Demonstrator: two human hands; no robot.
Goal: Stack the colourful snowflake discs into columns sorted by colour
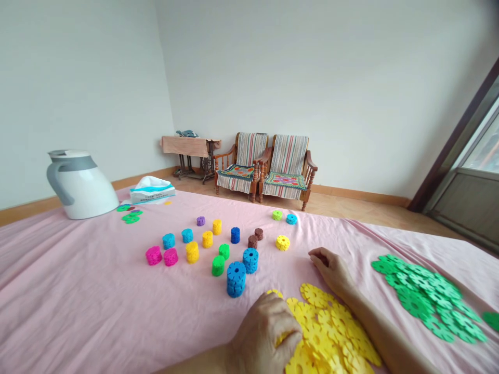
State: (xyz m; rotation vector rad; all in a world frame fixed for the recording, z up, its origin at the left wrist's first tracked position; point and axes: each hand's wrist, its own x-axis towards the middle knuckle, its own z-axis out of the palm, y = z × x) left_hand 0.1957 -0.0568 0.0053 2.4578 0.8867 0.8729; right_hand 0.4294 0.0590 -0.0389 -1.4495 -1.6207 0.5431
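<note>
The left hand (pixel 265 332) sits curled over the near edge of a loose heap of flat yellow plastic discs (pixel 327 332). Its fingers are folded in and seem closed on at least one piece, though the knuckles hide most of it, so the grip is hard to be sure of. The right hand (pixel 330 270) lies just beyond the heap on the pink sheet (pixel 78 291), its fingers loosely curled and holding nothing. Each disc is thin and matte, with a notched, scalloped rim like a small cog or flower.

Farther off, short stacks of similar discs stand upright on the soft, creased cloth. Two blue stacks (pixel 236 279) are nearest the hands, and green, yellow, magenta, brown and purple stacks (pixel 187 244) stand scattered in loose rows beyond them. To the right lies a wide spread of flat green discs (pixel 424 298), overlapping like scales. At the far left, a glossy white jug (pixel 80 187) leans tilted on the sheet, near a soft-packed tissue box (pixel 152 193). Past the sheet, two wooden armchairs (pixel 265 166) with striped covers stand against the far wall.
</note>
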